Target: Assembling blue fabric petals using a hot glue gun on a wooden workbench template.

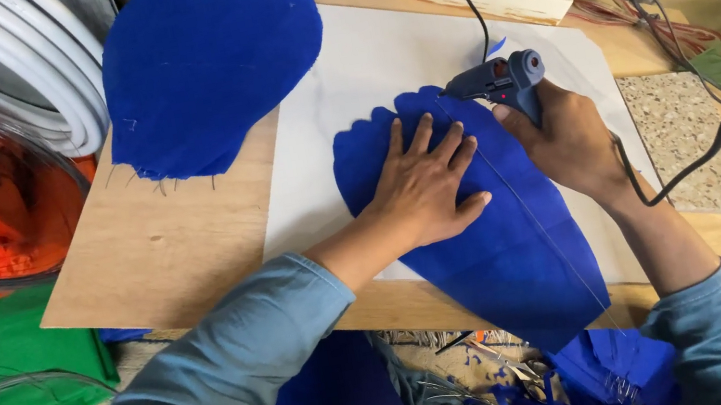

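Left hand (pixel 421 187) flat, fingers spread, pinning the scalloped blue fabric petal (pixel 494 239) lying on white paper mid-desk, tail over the near edge. Right hand (pixel 570 143) clamped on the blue glue gun (pixel 501 79). Keep the nozzle along the thin wire (pixel 528 213), fingers clear of the glue.

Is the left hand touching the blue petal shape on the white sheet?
Touching. The head view shows the left hand lying flat, fingers spread, pressed on the blue petal shape, with no gap under the palm.
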